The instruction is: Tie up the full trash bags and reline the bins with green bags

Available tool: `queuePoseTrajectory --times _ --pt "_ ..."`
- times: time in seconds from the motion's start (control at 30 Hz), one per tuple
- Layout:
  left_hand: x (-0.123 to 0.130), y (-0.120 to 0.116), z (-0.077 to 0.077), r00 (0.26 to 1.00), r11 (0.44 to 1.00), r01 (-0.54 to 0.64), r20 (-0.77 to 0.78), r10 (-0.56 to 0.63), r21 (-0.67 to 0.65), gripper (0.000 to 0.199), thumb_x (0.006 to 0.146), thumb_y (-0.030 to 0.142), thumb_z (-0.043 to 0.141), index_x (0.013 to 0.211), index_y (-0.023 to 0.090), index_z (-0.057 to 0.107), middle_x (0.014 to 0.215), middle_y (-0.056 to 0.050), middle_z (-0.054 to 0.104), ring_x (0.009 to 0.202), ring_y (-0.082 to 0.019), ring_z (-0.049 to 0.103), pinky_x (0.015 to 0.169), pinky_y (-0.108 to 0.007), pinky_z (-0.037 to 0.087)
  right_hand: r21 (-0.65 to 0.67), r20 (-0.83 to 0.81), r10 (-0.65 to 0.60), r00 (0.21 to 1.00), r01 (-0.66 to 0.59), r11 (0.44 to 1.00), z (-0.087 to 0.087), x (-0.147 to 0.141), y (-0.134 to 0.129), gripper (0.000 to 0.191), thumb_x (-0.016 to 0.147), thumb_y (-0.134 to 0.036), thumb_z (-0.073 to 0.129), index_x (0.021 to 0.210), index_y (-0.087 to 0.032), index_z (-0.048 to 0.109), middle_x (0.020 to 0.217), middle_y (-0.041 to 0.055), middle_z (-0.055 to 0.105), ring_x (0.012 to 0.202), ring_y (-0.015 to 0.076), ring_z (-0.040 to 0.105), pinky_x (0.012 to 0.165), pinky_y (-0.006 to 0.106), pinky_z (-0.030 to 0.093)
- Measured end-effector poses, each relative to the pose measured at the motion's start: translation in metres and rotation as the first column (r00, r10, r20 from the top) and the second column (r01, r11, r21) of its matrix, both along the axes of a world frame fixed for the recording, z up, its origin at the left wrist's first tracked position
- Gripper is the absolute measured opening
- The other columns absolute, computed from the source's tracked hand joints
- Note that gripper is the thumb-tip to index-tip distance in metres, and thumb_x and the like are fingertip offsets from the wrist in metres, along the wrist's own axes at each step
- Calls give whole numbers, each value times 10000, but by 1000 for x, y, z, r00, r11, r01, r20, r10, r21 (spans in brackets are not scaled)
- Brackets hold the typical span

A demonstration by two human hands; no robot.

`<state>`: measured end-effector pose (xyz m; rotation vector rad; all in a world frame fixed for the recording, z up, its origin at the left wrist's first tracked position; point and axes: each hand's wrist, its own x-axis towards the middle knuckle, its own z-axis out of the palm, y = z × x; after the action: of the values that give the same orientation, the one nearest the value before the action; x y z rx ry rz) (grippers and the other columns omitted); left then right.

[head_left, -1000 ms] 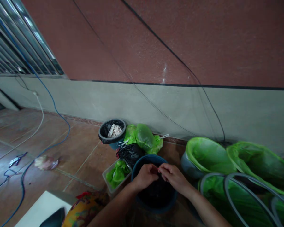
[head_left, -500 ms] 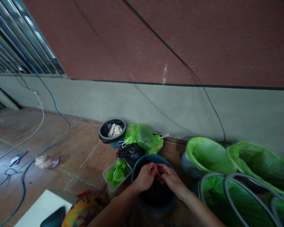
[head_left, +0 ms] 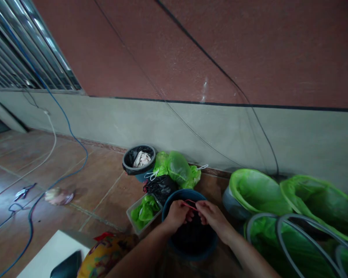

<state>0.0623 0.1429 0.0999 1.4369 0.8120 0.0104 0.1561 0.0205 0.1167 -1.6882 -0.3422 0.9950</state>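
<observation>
Between my two hands a thin red drawstring is stretched over a blue bucket. My left hand pinches one side of it, and my right hand pinches the other. Below them, a black plastic bag lies dark inside the bucket; whether the string joins it is hard to see. Touching or close to the bucket's left side is a clear plastic tub holding crumpled green bags. A knotted black bag rests just behind.
Tied green bags and a black-lined bin stand by the wall. Green-lined bins with grey hoops crowd the right. A blue cable, a pink-beige bundle and a white box are at left.
My hands have moved slightly apart, and the red drawstring, bunched between my fingers before, is now drawn out in a loop. The bins and bags have stayed put.
</observation>
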Motion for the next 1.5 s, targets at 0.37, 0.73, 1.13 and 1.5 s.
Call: queuePoseTrajectory --times 0.37,0.73,1.13,1.5 --pt "0 -3 7 994 985 -101 -52 95 -139 121 809 185 460 739 138 547 597 -9 623 485 -90 586 448 -177 396 -101 98 152 984 -142 985 -17 -5 -1 263 703 -416 549 782 -178 629 559 -35 509 470 90 454 452 220 347" --pt "-5 1 9 989 916 -133 2 145 -377 188 604 177 683 739 145 557 588 4 617 559 -116 616 589 -240 477 -111 412 270 870 -247 963 -1 -1 0 267 772 -382 520 718 -181 687 683 20 669 659 156 582 622 259 391" --pt "-1 6 5 982 987 163 94 -164 17 183 540 38 570 675 161 555 559 47 583 492 -90 520 500 -206 397 -320 564 365 741 -211 924 -6 7 -6 198 789 -309 524 709 -225 685 680 10 678 677 169 600 626 284 358" --pt "-11 -2 17 899 533 289 -34 -437 795 207 704 20 448 756 178 570 769 -21 595 764 -148 530 704 -260 402 -136 543 316 778 -290 947 -10 -1 1 331 839 -225 366 915 -198 687 1002 79 699 968 203 625 908 322 418"
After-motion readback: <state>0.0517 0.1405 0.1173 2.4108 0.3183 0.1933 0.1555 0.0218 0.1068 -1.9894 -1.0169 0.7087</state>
